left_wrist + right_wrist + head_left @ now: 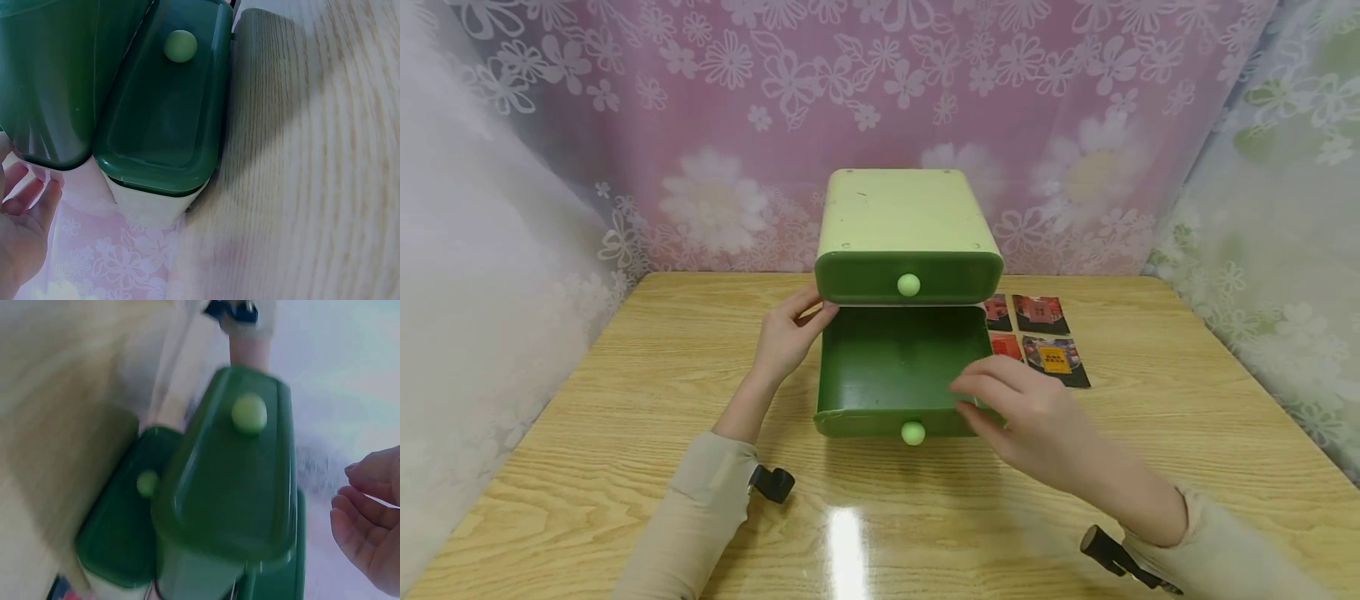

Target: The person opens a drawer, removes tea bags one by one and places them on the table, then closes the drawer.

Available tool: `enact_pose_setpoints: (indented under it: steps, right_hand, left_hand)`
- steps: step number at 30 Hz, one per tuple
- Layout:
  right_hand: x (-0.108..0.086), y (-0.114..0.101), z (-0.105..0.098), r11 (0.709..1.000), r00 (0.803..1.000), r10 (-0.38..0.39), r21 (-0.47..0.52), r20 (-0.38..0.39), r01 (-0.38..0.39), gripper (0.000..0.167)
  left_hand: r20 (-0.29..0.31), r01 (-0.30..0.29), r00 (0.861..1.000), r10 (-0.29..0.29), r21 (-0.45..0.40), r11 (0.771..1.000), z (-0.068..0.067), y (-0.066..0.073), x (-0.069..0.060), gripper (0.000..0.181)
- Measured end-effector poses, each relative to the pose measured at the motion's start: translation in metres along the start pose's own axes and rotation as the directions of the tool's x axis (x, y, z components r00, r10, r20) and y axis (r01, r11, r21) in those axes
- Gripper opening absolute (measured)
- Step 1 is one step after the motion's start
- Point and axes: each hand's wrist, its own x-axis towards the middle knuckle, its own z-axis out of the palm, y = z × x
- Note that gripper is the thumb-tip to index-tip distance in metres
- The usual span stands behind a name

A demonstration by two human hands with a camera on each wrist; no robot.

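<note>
A small cream drawer cabinet (902, 208) with dark green drawers stands mid-table. Its upper drawer (865, 279) is closed. Below it, a drawer (857, 425) with a pale green knob (913, 433) is pulled out, its green floor showing. Another closed drawer (162, 119) sits beneath, seen in the wrist views. My left hand (786, 333) touches the cabinet's left side with its fingertips. Over the pulled-out drawer's right front corner is my right hand (1030, 412), fingers loosely bent. The right wrist view shows this hand (375, 519) apart from the drawer, holding nothing.
Several small square printed cards or packets (1056, 360) lie on the wooden table (700, 333) to the right of the cabinet, some partly hidden behind it. A pink floral curtain (737, 125) hangs behind, with pale cloth at both sides.
</note>
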Motion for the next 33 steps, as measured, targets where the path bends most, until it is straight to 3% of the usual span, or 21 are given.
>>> enact_pose_setpoints:
  steps: [6,12,17,21,25,30,33]
  right_hand:
    - [0.001,-0.021,0.015,0.993,0.992,-0.117,0.000,0.038,0.117,0.031]
    - [0.001,-0.027,0.030,0.974,0.973,-0.216,-0.049,0.077,0.220,0.032]
    - [-0.004,-0.023,0.041,0.918,0.938,-0.311,-0.207,0.151,0.337,0.037]
    - [-0.007,-0.017,0.046,0.868,0.920,-0.349,-0.309,0.180,0.390,0.041]
    - [-0.009,-0.013,0.048,0.829,0.903,-0.377,-0.359,0.207,0.429,0.045]
    - [-0.012,-0.013,0.053,0.797,0.892,-0.381,-0.403,0.242,0.449,0.048]
    - [-0.015,-0.015,0.058,0.788,0.898,-0.375,-0.431,0.231,0.440,0.044]
  left_hand:
    - [0.002,0.015,1.000,-0.015,0.005,1.000,0.000,0.000,0.000,0.041]
    - [0.008,0.012,1.000,-0.012,0.032,0.999,-0.001,0.000,0.000,0.041]
    - [0.013,0.007,1.000,-0.007,0.027,1.000,-0.002,0.000,0.001,0.040]
    - [0.015,0.009,1.000,-0.010,0.022,1.000,-0.002,0.001,0.001,0.038]
    - [0.015,0.013,1.000,-0.014,0.031,0.999,-0.001,0.013,-0.001,0.037]
    - [0.018,0.005,1.000,-0.006,0.051,0.999,-0.002,0.035,-0.009,0.036]
    - [0.020,-0.004,1.000,0.003,0.043,0.999,-0.001,0.035,-0.010,0.036]
